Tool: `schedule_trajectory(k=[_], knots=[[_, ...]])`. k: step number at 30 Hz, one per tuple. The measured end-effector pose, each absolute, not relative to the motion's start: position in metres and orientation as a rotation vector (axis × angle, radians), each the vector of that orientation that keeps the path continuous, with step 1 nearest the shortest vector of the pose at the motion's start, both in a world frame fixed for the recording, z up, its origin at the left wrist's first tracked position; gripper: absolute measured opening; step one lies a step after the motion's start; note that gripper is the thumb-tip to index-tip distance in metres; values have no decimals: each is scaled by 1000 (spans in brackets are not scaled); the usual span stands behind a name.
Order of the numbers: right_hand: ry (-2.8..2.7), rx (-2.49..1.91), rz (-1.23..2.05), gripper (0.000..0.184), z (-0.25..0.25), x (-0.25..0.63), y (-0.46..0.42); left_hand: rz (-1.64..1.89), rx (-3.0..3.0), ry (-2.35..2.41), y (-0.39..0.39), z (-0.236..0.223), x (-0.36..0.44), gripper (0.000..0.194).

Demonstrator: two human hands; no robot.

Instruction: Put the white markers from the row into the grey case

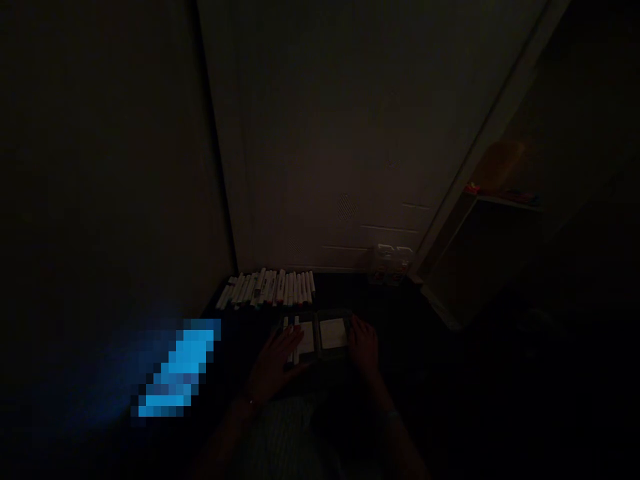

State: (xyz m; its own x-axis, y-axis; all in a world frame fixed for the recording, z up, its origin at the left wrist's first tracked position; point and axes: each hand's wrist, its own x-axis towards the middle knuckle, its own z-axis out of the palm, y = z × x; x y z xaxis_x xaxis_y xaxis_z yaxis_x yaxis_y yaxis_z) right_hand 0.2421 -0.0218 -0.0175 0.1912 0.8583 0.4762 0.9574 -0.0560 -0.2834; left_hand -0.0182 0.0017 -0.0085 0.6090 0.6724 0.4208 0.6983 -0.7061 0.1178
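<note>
I have my left hand [286, 345] spread wide, thumb out, its fingers over the slim white sticks [297, 321] in the left half of an open case [317, 333], which lies on a dark surface [340, 290] in front of me. My right hand [364, 339] is at the case's right edge beside a pale panel [333, 333], though I cannot tell how tightly its fingers close. Beyond the case I see a row of white markers [273, 288], with two clear containers [389, 265] farther right by the wall [300, 167].

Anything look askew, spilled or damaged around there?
The row of white pens by the wall looks ragged: its left end slants and its tops are uneven. The blue patch at left is blocky, its content unreadable. Too dark to rule out spills.
</note>
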Motion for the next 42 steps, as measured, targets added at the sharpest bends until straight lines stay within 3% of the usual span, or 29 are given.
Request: schedule_trajectory(k=[42], knots=[[-1623, -1898, -192, 39, -13, 241, -23, -694, -2726, -1198, -14, -5, -29, 54]])
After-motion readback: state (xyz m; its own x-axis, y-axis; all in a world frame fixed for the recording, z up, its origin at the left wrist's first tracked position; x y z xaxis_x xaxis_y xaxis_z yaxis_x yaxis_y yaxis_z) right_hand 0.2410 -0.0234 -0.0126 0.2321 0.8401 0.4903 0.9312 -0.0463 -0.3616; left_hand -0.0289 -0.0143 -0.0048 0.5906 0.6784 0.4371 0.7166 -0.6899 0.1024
